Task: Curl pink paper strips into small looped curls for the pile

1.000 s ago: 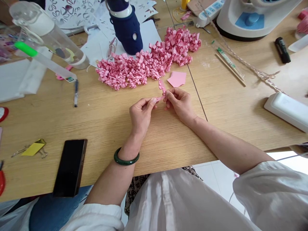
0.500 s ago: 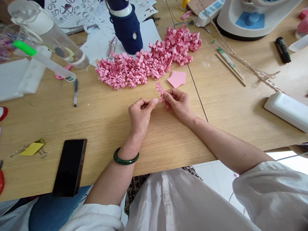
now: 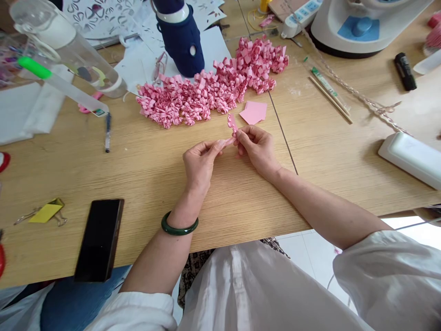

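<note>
Between my hands is a pink paper strip (image 3: 233, 122) with small curls along one edge. My left hand (image 3: 201, 163), a dark green bangle (image 3: 179, 224) on its wrist, pinches the strip's near end between thumb and finger. My right hand (image 3: 257, 147) pinches the curled part, its fingertips partly hiding the paper. Just beyond them lies a small stack of pink paper pieces (image 3: 254, 112). A long heap of curled pink paper flowers (image 3: 206, 89) spreads behind that.
A navy bottle (image 3: 182, 46) stands behind the heap, and a clear bottle (image 3: 87, 59) at the left. Near the front edge lies a phone (image 3: 99, 239). Sticks (image 3: 331, 99), a black marker (image 3: 404, 72) and a white box-shaped device (image 3: 413, 158) are on the right.
My left hand has shifted slightly left, so more of the strip shows between the hands. The curled end has tilted a little to the right and up.
</note>
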`<state>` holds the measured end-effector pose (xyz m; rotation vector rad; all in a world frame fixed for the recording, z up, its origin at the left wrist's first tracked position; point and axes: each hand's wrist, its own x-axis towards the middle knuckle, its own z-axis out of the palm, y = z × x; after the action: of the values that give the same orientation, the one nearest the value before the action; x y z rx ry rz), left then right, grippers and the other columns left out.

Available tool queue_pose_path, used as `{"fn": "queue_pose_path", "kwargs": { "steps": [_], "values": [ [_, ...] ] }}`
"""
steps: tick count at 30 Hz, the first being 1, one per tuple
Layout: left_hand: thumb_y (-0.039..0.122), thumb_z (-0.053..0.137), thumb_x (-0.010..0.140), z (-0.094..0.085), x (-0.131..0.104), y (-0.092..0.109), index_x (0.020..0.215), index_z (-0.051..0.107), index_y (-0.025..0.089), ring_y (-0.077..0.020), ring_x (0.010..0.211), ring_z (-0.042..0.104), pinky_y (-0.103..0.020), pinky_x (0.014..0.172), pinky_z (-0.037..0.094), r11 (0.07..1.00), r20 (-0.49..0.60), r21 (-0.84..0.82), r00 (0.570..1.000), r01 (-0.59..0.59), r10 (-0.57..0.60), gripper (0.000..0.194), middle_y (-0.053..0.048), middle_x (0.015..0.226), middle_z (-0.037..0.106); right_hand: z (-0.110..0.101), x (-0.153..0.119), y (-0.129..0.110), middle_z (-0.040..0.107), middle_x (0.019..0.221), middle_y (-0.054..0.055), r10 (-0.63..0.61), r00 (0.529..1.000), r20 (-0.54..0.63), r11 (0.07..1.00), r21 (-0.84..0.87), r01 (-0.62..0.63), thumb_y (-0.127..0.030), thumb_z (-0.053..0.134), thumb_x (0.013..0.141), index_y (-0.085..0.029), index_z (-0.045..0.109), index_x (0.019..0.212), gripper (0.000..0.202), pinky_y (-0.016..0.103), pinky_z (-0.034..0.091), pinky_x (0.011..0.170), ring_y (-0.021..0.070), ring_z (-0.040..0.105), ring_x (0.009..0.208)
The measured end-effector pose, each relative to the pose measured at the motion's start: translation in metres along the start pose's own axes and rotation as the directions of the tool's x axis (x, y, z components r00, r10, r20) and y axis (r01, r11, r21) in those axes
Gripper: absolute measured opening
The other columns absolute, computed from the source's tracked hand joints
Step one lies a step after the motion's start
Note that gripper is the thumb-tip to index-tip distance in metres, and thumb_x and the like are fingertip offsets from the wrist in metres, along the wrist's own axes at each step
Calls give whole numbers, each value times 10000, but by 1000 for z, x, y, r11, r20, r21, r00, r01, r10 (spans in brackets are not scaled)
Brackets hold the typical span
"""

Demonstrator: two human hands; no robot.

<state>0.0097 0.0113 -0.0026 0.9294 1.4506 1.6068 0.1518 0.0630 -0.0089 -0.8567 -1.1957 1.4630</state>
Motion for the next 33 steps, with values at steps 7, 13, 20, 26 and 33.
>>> {"fn": "queue_pose_path", "kwargs": {
  "steps": [7, 13, 20, 26, 33],
  "values": [
    [571, 805, 847, -1, 0, 1, 882, 843, 199, -124, 696, 679, -266, 720, 602, 998, 26, -18, 998, 62, -61, 375, -73, 952, 828, 0, 1, -2, 630, 690, -41, -16, 997, -76, 1000, -1, 16, -793, 819, 693, -200, 633, 781, 628, 192, 515, 446, 50, 491, 477],
    [523, 812, 865, 0, -3, 3, 886, 861, 219, -133, 707, 691, -269, 737, 610, 999, 58, -22, 998, 32, -30, 309, -53, 896, 819, 0, 1, -2, 632, 699, -40, -14, 998, -67, 1000, -16, 13, -783, 809, 725, -201, 634, 788, 611, 185, 510, 447, 48, 499, 485],
    [399, 853, 850, -1, -3, 3, 848, 870, 250, -159, 766, 724, -278, 782, 593, 987, 63, 97, 991, -126, 120, 150, -11, 778, 797, 0, 2, -2, 620, 688, -40, -3, 998, -61, 1000, 6, 3, -796, 823, 679, -198, 632, 787, 637, 195, 526, 444, 54, 487, 492],
    [403, 850, 851, -1, -3, 2, 868, 870, 232, -148, 749, 711, -275, 781, 579, 987, 70, 124, 993, -103, 95, 173, -15, 797, 801, -1, 2, -1, 624, 703, -38, -7, 998, -61, 1000, -19, 6, -763, 814, 741, -198, 631, 800, 596, 189, 525, 452, 50, 494, 493],
    [394, 886, 806, 0, -4, 4, 814, 852, 227, -148, 763, 703, -283, 801, 584, 991, 63, 101, 995, -86, 80, 171, -14, 779, 790, -1, 2, -1, 622, 696, -35, -20, 999, -35, 999, -31, 19, -778, 806, 736, -196, 633, 789, 609, 190, 530, 455, 51, 496, 493]
  ]
}}
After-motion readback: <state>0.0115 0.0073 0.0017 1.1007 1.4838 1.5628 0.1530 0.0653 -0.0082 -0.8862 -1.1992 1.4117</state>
